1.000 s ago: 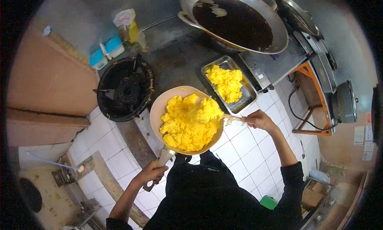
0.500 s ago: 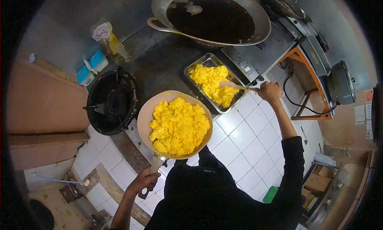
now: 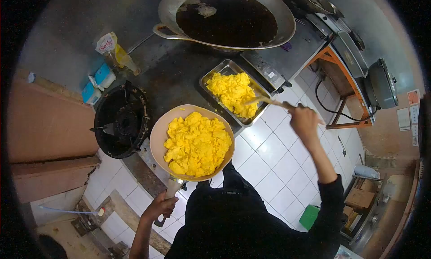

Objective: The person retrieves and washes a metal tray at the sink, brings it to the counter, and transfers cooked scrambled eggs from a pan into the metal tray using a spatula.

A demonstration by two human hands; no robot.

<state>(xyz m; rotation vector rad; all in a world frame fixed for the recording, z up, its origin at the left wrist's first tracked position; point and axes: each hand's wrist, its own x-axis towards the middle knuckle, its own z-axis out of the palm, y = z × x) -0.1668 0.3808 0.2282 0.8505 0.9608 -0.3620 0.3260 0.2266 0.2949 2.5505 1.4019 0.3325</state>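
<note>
My left hand (image 3: 160, 207) is closed around the pale handle of a frying pan (image 3: 157, 138), which is beige inside and heaped with yellow scrambled eggs (image 3: 197, 144). To the right, my right hand (image 3: 305, 123) grips a spatula (image 3: 271, 101) by its handle. The spatula's tip touches or hovers just over more scrambled eggs (image 3: 230, 89) in a rectangular metal tray (image 3: 248, 122); which of the two I cannot tell. That tray lies at the counter's edge, just beyond the pan.
A large wok (image 3: 285, 28) of dark oil stands at the back. Left of the pan is a black gas burner (image 3: 120, 120). Behind it are a plastic pouch (image 3: 116, 51) and blue-and-white containers (image 3: 103, 76). A small flat device (image 3: 265, 71) sits beside the tray.
My right hand has come slightly lower, and the spatula has turned and drawn back across the tray's eggs. The whole view has shifted a little; my left hand keeps its hold on the pan.
</note>
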